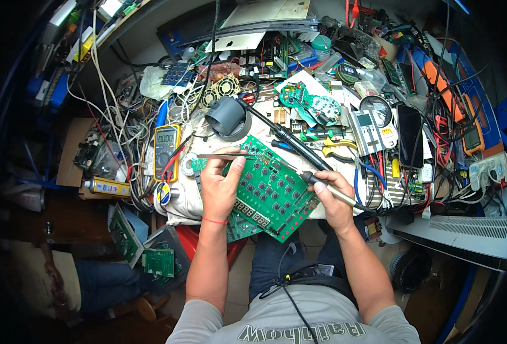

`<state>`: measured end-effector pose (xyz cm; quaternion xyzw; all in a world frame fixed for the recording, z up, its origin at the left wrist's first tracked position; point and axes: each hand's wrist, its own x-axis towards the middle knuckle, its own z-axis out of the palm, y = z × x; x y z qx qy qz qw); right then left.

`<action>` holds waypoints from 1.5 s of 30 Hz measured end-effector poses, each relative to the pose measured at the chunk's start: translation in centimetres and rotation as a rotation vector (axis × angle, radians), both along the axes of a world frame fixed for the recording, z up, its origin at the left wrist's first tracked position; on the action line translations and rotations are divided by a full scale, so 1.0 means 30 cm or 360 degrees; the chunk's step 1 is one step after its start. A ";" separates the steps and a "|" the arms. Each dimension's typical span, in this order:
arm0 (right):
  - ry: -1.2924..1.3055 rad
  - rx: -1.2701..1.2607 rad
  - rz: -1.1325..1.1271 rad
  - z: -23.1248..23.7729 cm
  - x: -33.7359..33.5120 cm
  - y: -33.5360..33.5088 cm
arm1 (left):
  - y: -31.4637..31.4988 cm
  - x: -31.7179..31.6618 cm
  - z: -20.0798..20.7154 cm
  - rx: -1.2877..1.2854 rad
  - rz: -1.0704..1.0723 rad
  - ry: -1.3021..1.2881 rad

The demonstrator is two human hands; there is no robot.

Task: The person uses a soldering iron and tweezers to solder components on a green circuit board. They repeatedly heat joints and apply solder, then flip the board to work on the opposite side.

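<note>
A large green circuit board (268, 192) with several push buttons and a digit display lies tilted at the table's front edge. My left hand (218, 186) is closed on tweezers (216, 156), whose tips reach over the board's upper left part. In my right hand (335, 203) is a soldering iron (309, 177), with its thin tip pointing up and left over the board's upper right part. Whether the tip touches the board I cannot tell. Beneath it, a second green board (241, 228) partly shows.
Behind the board stand a grey cylindrical nozzle (228, 118) and a long black tube (291, 140). A yellow multimeter (166, 150) is at left; yellow-handled pliers (338, 149), a phone (410, 136) and cables are at right. Another person (53, 281) appears at lower left.
</note>
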<state>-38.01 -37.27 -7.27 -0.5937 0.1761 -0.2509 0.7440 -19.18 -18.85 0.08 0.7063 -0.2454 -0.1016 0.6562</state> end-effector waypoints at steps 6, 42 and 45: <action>-0.0252 0.0205 -0.0070 -0.027 0.020 -0.014 | 0.027 -0.002 0.009 -0.0194 0.0062 0.0015; -0.0481 -0.1908 0.0302 0.097 -0.113 0.137 | 0.190 -0.125 0.151 -0.0798 0.0149 0.0646; -0.0551 -0.1664 0.0038 0.146 -0.098 0.128 | 0.087 -0.107 0.204 -0.0943 0.0038 0.0630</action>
